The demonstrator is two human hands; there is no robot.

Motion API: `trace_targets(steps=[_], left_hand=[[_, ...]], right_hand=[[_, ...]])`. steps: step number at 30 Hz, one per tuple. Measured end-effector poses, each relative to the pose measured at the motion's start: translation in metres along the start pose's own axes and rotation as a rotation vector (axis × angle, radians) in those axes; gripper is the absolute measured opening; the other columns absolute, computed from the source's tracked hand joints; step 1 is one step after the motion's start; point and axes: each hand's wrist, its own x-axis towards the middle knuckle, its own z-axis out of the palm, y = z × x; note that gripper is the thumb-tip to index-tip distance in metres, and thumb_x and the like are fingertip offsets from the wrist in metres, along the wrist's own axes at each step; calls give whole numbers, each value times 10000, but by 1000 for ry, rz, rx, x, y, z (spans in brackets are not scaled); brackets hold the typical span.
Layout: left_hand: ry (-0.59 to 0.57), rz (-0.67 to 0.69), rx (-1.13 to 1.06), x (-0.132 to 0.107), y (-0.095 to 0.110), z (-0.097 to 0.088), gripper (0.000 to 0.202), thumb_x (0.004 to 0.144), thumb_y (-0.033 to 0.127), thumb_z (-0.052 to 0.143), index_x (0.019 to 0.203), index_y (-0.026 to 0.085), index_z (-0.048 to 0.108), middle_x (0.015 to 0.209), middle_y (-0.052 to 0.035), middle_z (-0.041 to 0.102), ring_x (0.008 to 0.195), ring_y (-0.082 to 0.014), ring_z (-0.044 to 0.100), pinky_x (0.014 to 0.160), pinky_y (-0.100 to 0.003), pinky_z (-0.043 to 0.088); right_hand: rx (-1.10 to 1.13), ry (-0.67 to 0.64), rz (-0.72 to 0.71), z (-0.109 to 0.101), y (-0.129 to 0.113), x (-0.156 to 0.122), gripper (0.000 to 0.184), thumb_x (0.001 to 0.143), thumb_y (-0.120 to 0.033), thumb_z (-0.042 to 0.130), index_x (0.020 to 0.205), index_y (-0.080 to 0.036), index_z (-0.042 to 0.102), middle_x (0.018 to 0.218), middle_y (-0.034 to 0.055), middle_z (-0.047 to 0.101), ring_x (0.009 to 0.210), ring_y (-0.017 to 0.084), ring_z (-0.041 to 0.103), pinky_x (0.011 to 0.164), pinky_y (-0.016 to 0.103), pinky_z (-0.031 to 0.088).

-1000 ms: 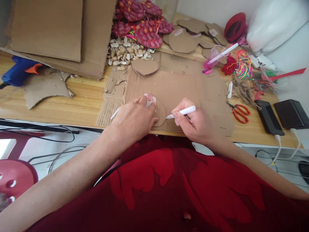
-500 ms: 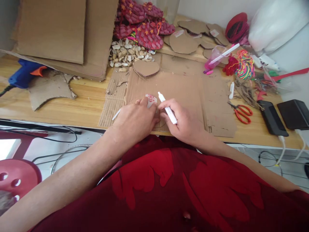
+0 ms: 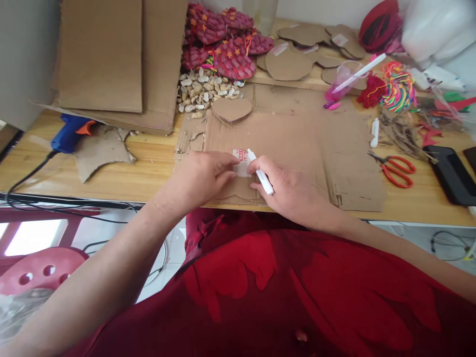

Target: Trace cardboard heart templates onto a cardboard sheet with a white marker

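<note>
My right hand is closed around a slim white marker, which slants with its narrow end pointing up and left. Beneath and between my hands lies a piece of cardboard with a wavy front edge. A clear sticker with red print is stuck on it. My left hand rests at the left of that piece, thumb and forefinger apart near the sticker; its other fingers are hidden. Just behind, a rounded cardboard cutout lies on the large cardboard sheet.
Peanut shells and decorated red pieces are heaped at the back. More cardboard cutouts lie behind. A blue glue gun is at left; orange-handled pliers, coloured cords and a black device are at right.
My left hand has drawn back to the left and its thumb and forefinger have parted, uncovering more of the sticker and cardboard. The right hand keeps the marker. The view has shifted left.
</note>
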Motion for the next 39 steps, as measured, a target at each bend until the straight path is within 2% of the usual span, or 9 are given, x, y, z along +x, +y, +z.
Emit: trace_targets(steps=[5,10,15,19,23,27,29,33,39], left_hand=[[125,5,-286,7,-15,1,182,892,276,645,978,224,797,965,-20,803,831,-158,716,773,-265,537],[-57,185,-247,23,-21,6,136,832,232,716,949,220,784,809,14,745,745,-125,649,709,-239,454],[-197,206,-222,34,-21,7,269,794,267,775,1050,221,705,679,76,596,608,-89,524,622,-215,359],[-245,252,-217,37,-24,8,280,835,295,748,1099,234,678,713,69,576,638,-97,517,659,-219,360],[-277,311,-191,40,-29,11,283,880,323,696,1155,259,674,789,47,618,716,-115,564,719,-227,382],[-292,334,-172,41,-32,12,282,898,338,663,1173,277,677,886,33,664,799,-124,604,762,-223,400],[-300,344,-170,41,-33,13,281,906,346,647,1179,286,678,975,24,689,838,-128,619,777,-224,411],[-303,352,-172,42,-36,15,296,911,364,625,1195,299,674,1134,9,703,944,-151,644,866,-248,433],[-305,319,-154,43,-34,15,302,890,399,633,1172,312,696,1043,12,710,916,-155,648,881,-250,437]], right_hand=[[-44,1,19,-1,-1,1,286,951,-180,603,1229,-229,556,1023,48,742,807,193,681,663,282,424],[-106,24,24,-1,-1,1,256,945,-222,641,1188,-238,562,1007,31,745,800,196,681,653,282,422],[-125,45,21,0,-1,-1,273,938,-247,664,1192,-244,564,1019,31,749,816,200,688,659,287,436],[-69,61,33,2,3,0,287,917,-228,678,1183,-236,569,1105,50,743,833,201,694,678,298,462],[240,135,56,-2,9,2,164,981,-245,591,1144,-227,579,1131,53,731,890,184,707,786,319,527],[513,256,132,-21,7,-5,224,1063,-359,480,1146,-212,626,943,40,732,794,150,699,739,298,546],[484,233,126,-32,3,-12,248,1052,-381,513,1105,-210,685,783,7,692,672,126,643,640,270,507],[358,111,79,-40,-1,-31,204,1023,-329,570,1003,-211,736,718,-9,661,580,101,547,538,252,430],[315,19,48,-28,2,-40,117,1005,-279,570,975,-192,641,709,-19,609,543,94,502,500,246,391]])
